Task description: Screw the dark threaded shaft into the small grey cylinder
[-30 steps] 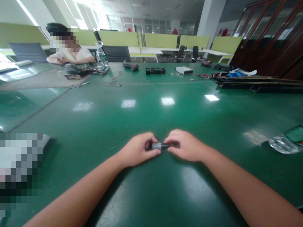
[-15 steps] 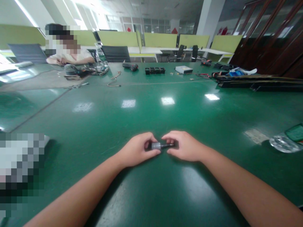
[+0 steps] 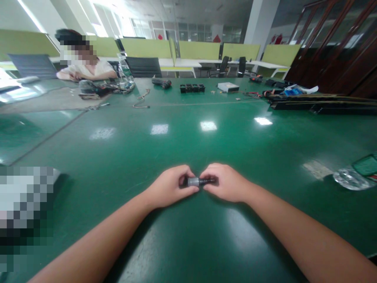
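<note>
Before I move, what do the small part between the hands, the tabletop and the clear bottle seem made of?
Small part: grey barrel with a dull sheen, metal or plastic; its dark slim end is too small to tell. Tabletop: glossy, perhaps painted or laminate, as light patches gleam on its green surface. Clear bottle: probably thin plastic, as its see-through walls glint, though glass is possible.

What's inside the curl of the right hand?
The dark, narrow end of the small grey-and-black object reaches into the right hand, between thumb and fingers. Its tip fades into shadow; anything deeper is hidden by the hand.
</note>
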A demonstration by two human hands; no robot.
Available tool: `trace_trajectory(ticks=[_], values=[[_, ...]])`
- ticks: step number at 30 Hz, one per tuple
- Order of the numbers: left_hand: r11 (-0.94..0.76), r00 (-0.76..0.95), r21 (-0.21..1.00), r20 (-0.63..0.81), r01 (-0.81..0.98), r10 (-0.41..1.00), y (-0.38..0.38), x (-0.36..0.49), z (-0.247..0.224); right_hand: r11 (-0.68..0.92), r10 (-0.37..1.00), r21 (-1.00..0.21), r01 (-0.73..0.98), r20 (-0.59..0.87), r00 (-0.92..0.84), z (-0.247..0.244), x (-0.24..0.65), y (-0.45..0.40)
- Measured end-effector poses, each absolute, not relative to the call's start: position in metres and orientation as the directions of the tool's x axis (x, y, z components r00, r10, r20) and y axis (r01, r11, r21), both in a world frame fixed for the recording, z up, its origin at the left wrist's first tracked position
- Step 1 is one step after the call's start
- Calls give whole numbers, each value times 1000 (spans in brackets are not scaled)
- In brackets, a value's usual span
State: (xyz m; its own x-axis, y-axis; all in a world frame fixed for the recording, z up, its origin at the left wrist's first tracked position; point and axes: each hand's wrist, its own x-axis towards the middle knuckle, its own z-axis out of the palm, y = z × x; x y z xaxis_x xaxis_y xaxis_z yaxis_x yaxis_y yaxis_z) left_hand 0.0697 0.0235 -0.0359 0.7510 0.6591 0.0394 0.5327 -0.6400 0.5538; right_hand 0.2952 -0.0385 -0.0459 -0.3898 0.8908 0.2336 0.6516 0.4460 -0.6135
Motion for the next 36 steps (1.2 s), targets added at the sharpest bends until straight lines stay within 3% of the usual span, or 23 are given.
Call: trace_trajectory(ticks=[36], values=[[-651,759,546,42,527,650,23,69,-35,449,887,-595,667,209,-411,-43,302,-40]])
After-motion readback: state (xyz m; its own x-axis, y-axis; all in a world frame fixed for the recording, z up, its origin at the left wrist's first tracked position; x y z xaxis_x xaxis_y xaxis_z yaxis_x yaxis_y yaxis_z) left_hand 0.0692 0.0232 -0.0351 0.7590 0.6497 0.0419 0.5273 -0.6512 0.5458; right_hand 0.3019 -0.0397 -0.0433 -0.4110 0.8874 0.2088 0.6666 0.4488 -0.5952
